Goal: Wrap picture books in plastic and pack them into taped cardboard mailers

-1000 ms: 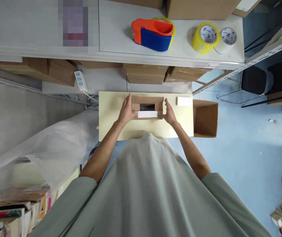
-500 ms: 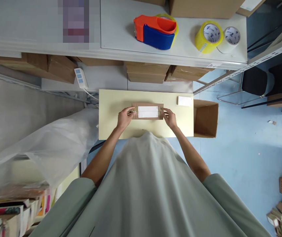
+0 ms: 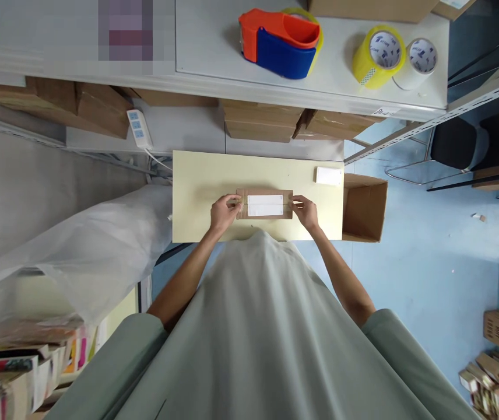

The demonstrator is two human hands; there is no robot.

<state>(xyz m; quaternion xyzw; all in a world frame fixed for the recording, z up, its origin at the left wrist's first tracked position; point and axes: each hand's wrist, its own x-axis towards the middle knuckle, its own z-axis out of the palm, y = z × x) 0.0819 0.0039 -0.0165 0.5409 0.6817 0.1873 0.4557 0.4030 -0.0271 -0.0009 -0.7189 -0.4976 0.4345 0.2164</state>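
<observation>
A small brown cardboard box (image 3: 264, 192) with a white label on top lies closed on the pale yellow table (image 3: 201, 181). My left hand (image 3: 224, 212) grips its left end with curled fingers. My right hand (image 3: 305, 211) pinches its right end the same way. Both hands rest at the box's near corners, close to the table's front edge.
A small white packet (image 3: 328, 175) lies at the table's far right. An open cardboard box (image 3: 364, 207) stands to the right of the table. On the grey shelf above sit a red and blue tape dispenser (image 3: 279, 42) and two tape rolls (image 3: 378, 55). Plastic sheeting (image 3: 74, 251) lies left.
The box's flaps were open a second ago and are now folded shut with the label on top. Both hands slid from the sides to the box's ends.
</observation>
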